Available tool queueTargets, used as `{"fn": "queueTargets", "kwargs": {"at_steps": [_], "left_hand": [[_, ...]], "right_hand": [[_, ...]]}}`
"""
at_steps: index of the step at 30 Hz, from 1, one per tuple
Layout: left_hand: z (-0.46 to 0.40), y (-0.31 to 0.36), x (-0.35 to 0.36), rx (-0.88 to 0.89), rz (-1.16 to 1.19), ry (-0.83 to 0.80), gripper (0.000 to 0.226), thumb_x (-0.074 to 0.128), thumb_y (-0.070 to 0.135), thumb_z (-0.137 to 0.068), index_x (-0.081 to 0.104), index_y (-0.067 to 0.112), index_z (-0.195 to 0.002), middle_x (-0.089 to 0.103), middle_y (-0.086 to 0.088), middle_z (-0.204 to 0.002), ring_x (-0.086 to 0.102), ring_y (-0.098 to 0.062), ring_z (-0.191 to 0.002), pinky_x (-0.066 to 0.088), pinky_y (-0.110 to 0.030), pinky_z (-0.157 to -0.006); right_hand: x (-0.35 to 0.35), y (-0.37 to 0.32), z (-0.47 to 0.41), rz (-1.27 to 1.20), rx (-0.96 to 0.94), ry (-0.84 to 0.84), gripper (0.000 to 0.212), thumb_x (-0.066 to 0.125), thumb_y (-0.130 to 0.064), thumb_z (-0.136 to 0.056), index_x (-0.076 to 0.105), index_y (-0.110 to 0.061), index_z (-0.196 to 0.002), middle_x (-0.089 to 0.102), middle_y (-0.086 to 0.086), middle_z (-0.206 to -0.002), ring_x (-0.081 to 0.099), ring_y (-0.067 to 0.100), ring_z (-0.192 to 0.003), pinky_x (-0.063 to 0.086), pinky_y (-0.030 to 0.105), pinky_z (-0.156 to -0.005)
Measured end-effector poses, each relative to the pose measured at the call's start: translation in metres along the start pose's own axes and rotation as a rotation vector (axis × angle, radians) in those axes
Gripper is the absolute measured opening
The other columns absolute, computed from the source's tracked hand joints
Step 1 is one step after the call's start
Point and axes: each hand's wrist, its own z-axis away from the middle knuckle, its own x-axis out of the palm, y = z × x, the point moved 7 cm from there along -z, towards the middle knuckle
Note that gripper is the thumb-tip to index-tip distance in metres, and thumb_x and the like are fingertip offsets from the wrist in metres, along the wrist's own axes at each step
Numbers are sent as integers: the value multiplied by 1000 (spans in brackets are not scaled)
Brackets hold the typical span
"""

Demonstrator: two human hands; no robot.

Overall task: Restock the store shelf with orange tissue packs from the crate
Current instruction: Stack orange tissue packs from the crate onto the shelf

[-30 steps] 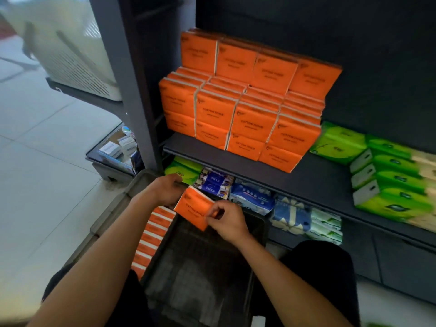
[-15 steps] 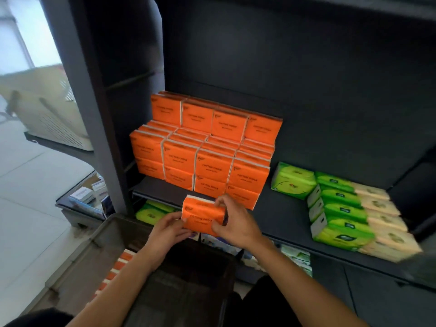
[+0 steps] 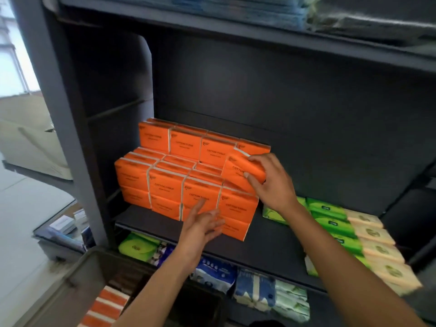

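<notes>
Right hand (image 3: 269,182) grips an orange pack (image 3: 243,172) from above, fingers curled over its top edge and thumb on the front face. The pack sits tilted at the right end of the orange stack (image 3: 165,182) on the shelf (image 3: 266,244), over the front column and just in front of the taller back row. Left hand (image 3: 203,223) is open, fingers spread and relaxed, in front of the lower packs; whether it touches them I can't tell.

The job now looks to be seating this pack. Best way: level it first, because it leans down toward the near side, then slide it back until it butts against the back row, keeping its right edge flush with the column below. The wrap looks soft, so a light squeeze will do. The free left hand could steady the front faces so the push doesn't shove the stack back or skew it.

More orange packs (image 3: 106,308) wait in the crate (image 3: 59,300) at lower left. Green packs (image 3: 330,215) lie just right of the stack, so keep the new one from overhanging that way.
</notes>
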Motion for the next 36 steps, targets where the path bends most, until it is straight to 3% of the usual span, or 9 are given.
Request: {"fn": "queueTargets", "kwargs": {"at_steps": [7,13,18,23,27,32,36], "left_hand": [[6,-53,-35,-222,-41,85,41,60,23,-97,44,33,-134,70,-5,-116,71,-28,-98,55,-39,-83],[3,-72,-61,-262,-107,188,42,59,10,-97,47,27,-133,72,-9,-106,70,-31,-85,51,-37,-72],[-2,-80,-71,-296,-130,236,44,61,4,-94,49,24,-132,71,-12,-104,69,-30,-76,49,-35,-65],[3,-85,-69,-339,-137,246,47,64,10,-94,48,24,-136,72,-12,-105,70,-35,-91,51,-36,-71],[6,-81,-60,-369,-164,238,52,65,6,-93,47,18,-140,72,-13,-104,69,-35,-92,51,-35,-67],[16,-65,-66,-372,-210,241,33,65,9,-93,60,15,-125,72,-7,-101,71,-30,-85,51,-34,-66],[30,-48,-79,-317,-280,170,20,58,15,-98,65,17,-117,74,-7,-104,72,-24,-86,53,-36,-79]], "right_hand": [[13,61,-44,120,98,-97,38,66,-29,-90,54,-29,-126,51,-7,-123,54,18,-112,51,37,-81],[37,86,-60,142,72,-209,40,68,-22,-89,56,-31,-126,52,-5,-131,45,21,-122,46,38,-95],[38,92,-68,223,118,-169,46,73,-24,-84,58,-31,-127,40,1,-134,33,25,-125,50,42,-89],[42,88,-67,301,213,-177,48,68,-27,-88,53,-34,-133,39,2,-135,33,26,-126,51,42,-89],[43,79,-64,360,330,-173,50,64,-26,-89,50,-36,-136,35,5,-137,30,29,-128,50,48,-93],[40,58,-57,491,406,-93,64,71,-29,-79,45,-33,-137,33,8,-136,28,31,-125,26,50,-104],[43,26,-40,426,337,37,51,69,-32,-80,55,-25,-129,43,11,-130,36,33,-119,31,47,-98]]}}
